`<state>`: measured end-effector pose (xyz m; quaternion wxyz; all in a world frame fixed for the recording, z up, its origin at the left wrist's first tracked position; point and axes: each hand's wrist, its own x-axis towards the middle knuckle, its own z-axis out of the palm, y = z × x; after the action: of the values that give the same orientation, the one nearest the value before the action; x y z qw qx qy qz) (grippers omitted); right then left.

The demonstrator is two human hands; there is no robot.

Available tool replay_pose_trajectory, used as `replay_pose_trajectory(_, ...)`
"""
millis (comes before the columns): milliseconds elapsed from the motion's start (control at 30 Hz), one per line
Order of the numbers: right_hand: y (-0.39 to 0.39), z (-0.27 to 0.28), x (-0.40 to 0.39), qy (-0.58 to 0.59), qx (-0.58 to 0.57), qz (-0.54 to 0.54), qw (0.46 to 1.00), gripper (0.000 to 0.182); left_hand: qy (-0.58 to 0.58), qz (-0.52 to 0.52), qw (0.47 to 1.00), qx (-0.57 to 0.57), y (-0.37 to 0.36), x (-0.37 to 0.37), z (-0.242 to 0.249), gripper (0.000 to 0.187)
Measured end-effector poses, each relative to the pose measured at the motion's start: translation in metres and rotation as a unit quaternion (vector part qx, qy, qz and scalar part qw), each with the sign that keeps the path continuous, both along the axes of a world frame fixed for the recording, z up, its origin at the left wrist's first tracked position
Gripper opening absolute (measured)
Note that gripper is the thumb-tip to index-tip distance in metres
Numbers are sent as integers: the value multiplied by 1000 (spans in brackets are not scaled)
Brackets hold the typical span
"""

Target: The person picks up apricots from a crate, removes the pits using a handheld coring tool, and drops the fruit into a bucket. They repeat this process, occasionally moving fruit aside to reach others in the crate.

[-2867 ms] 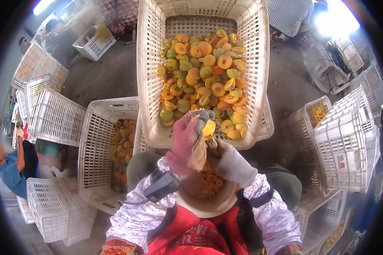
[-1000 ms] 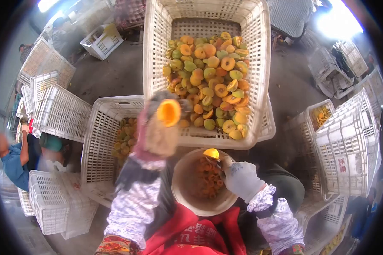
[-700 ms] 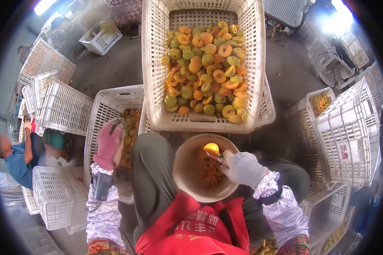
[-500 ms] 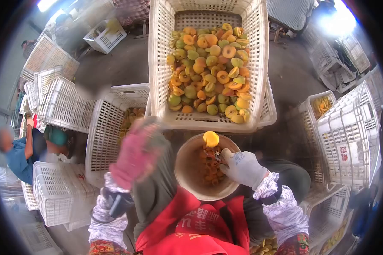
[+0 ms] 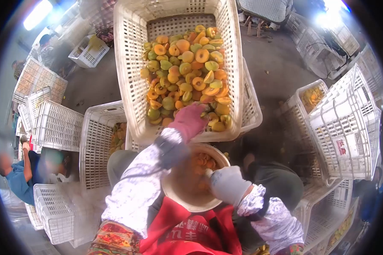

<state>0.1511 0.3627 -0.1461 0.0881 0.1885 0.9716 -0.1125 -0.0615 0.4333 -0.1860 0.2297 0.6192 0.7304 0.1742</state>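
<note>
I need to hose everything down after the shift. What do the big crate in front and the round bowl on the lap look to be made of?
The crate looks like moulded white plastic: a matte lattice of regular square holes with a thick rolled rim. The bowl seems to be smooth cream plastic, though glazed or enamelled ware cannot be ruled out; its rim is plain and its inside is stained orange.

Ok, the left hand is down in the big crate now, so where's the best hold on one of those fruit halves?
Probably across the rounded rim, from above. The left hand reaches over the near wall of the crate, where the fruit halves lie loosely heaped and open to the top. Pick a top-layer half near the front; neighbours block side access. The right hand stays at the bowl.
</note>
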Motion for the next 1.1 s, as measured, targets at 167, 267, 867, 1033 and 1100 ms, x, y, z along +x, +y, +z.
replay_pose_trajectory(167,4,6,-1,-18,-75,-31,997,16,72,-78,993,-57,36,8,-47,57)
replay_pose_trajectory(267,7,8,0,22,-70,-58,996,9,66,-72,994,-51,31,3,-41,56)
replay_pose_trajectory(867,31,-1,-24,279,57,-173,943,25,-788,110,601,68,-85,-10,22,33)
replay_pose_trajectory(1033,32,-10,-28,289,77,-168,939,30,-756,56,643,106,-87,3,15,34)
replay_pose_trajectory(1100,32,-9,-30,232,75,-170,955,34,-799,106,585,87,-82,6,10,27)
